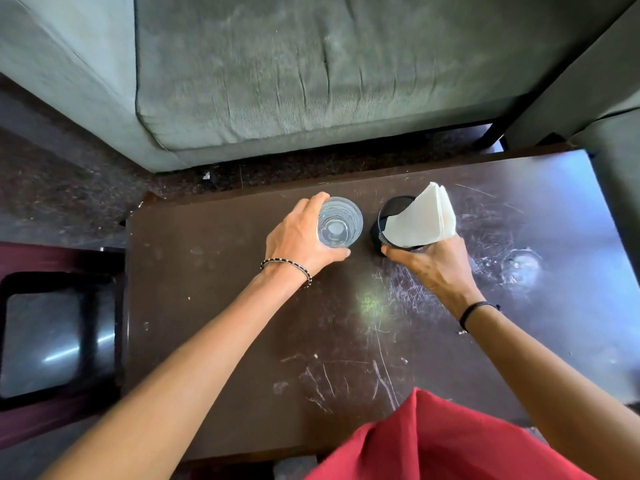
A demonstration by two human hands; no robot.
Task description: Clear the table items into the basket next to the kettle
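Observation:
A clear drinking glass (341, 221) stands near the far edge of the dark brown table (242, 306). My left hand (298, 237) is wrapped around its left side, thumb in front and fingers behind. Just to the right stands a black mesh holder (381, 233) with folded white napkins (424, 220) sticking out of it. My right hand (433, 265) grips the holder from the near side. Neither the basket nor the kettle is in view.
A grey-green sofa (277, 81) runs along the far side of the table, with a second cushion at the right edge. A dark red stool (55, 337) with a shiny top stands to the left. Red cloth (450, 441) hangs at the near edge.

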